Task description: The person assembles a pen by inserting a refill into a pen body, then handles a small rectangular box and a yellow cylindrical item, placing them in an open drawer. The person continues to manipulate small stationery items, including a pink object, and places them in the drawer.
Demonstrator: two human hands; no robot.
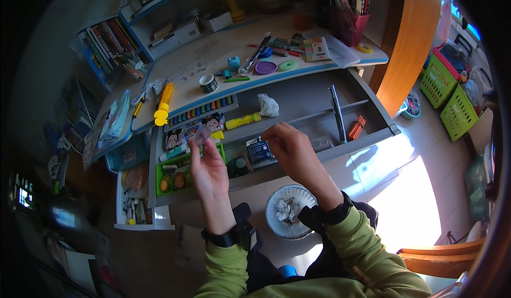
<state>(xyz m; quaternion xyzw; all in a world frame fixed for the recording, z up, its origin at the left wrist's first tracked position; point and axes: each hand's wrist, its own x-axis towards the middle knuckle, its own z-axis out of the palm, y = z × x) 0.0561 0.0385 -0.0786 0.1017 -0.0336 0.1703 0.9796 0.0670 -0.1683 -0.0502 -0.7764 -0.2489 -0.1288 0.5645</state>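
Note:
Over the open grey drawer, my left hand is closed in a pinch, palm up. Between its thumb and fingertips stands a small translucent, pale purple piece; its kind is unclear. My right hand hangs above the drawer's front part with its fingers bent together; what they hold, if anything, is hidden. Just left of its fingertips lies a dark blue box with white print. Below my left hand, a bright green tray holds small round items. A yellow tube and crumpled white tissue lie farther back.
A bin with crumpled paper stands on the floor below the drawer. Red sticks lie at the drawer's right. The desk bears tape rolls, pens and a pink pen holder. Green baskets stand far right.

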